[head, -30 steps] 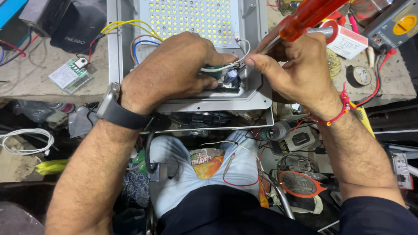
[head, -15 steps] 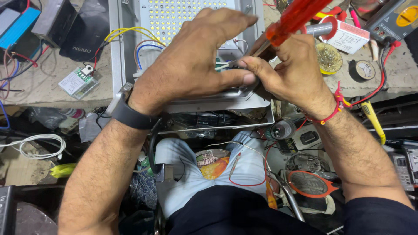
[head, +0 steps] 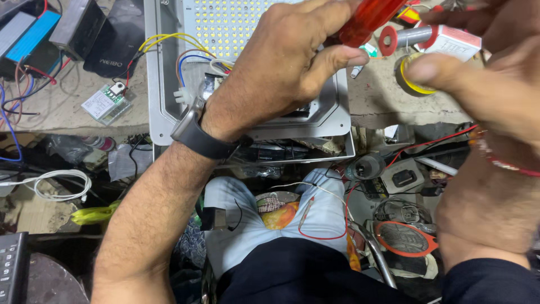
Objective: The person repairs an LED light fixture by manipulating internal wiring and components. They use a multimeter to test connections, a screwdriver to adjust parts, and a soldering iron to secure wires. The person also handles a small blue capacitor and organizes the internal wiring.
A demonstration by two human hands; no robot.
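Note:
A grey metal floodlight housing (head: 154, 84) lies on the bench, with a panel of small yellow LEDs (head: 225, 22) inside and yellow, blue and white wires (head: 185, 56) at its lower left. My left hand (head: 292, 67), with a black watch at the wrist, rests over the housing's lower part. Its fingers and thumb close round the orange handle of a screwdriver (head: 368, 19), whose tip is hidden. My right hand (head: 478, 84) is lifted off the lamp at the right, near the camera and blurred. Its thumb and fingers are apart and nothing shows in it.
A small green circuit board (head: 104, 104) and black boxes (head: 84, 28) lie left of the housing. To its right are a yellow tape roll (head: 410, 81), a red spool (head: 396, 38) and a white carton (head: 455, 42). White cable (head: 56, 186) and an orange mesh racket (head: 405, 236) lie below the bench.
My right hand has let go of the screwdriver and pulled back to the right and up towards the camera. My left hand now holds the orange handle over the housing.

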